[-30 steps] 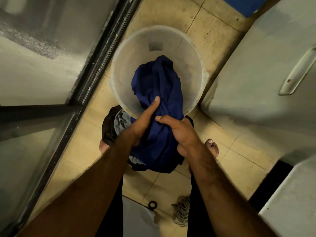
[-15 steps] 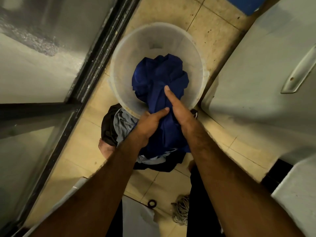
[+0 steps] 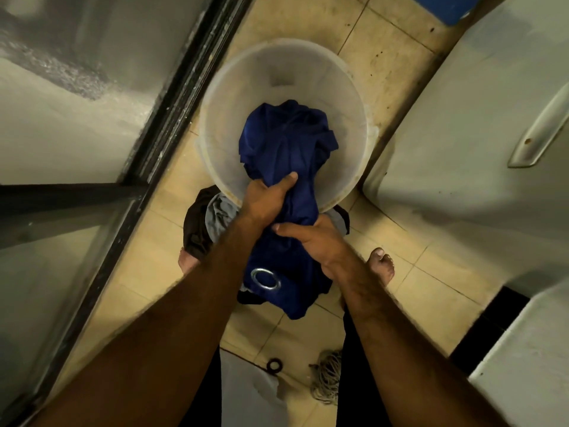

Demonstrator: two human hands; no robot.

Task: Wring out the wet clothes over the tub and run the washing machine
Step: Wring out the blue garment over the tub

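Stretching away from the body with its far end in the tub (image 3: 240, 97), the blue cloth (image 3: 286, 143) was held tight in both curled hands, the left hand (image 3: 268, 198) placed nearer the tub and the right hand (image 3: 311, 241) just behind it.

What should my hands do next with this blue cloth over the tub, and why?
Probably twist the two hands opposite ways. The left hand and right hand both grip the blue cloth close together at the near rim of the tub, and its far end lies inside it, so wrung water would likely fall in.
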